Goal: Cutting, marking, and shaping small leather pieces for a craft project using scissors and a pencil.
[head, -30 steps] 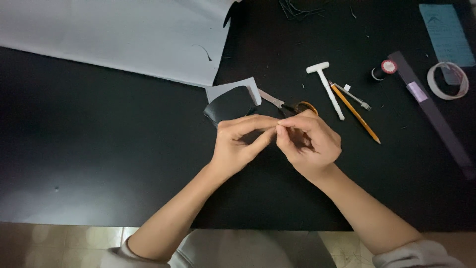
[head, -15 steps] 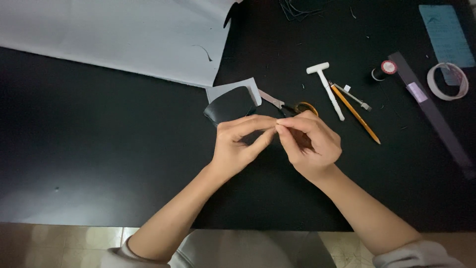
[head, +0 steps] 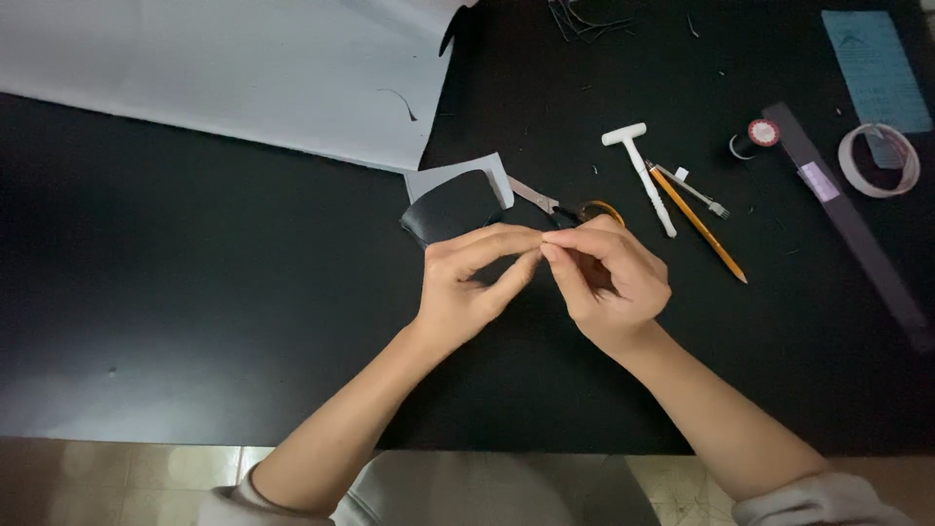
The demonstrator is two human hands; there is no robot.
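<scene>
a: where's the room?
b: bare black table on the left; scissors, pencil crowd the right.
a: hands?
b: left hand and right hand pinch fingertips together over something too small to tell, beside the black leather piece

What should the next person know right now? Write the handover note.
Left hand and right hand: fingertips pinched together above the black table; whatever sits between them is too small to see.
Nearby: black folded piece just behind the left hand, scissors behind the right, then a white T-shaped tool and pencil.
Done and left: cannot tell from this view.
</scene>
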